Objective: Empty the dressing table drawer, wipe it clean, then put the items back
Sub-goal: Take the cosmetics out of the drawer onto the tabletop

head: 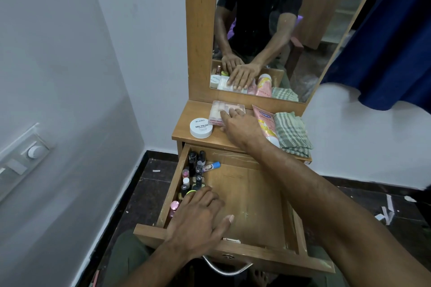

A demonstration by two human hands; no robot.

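Head view: emptying underway. Your right hand (240, 123) rests flat-fingered on the box (225, 112) on the far tabletop (186, 131); your left hand (198, 219), loosely spread, reaches the bottles (194, 176) left in the near drawer (251, 202). Next, grip one.

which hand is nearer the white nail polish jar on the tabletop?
Right. The right hand rests on the clear pink case just right of the white jar. The left hand is down in the open drawer, at the small bottles.
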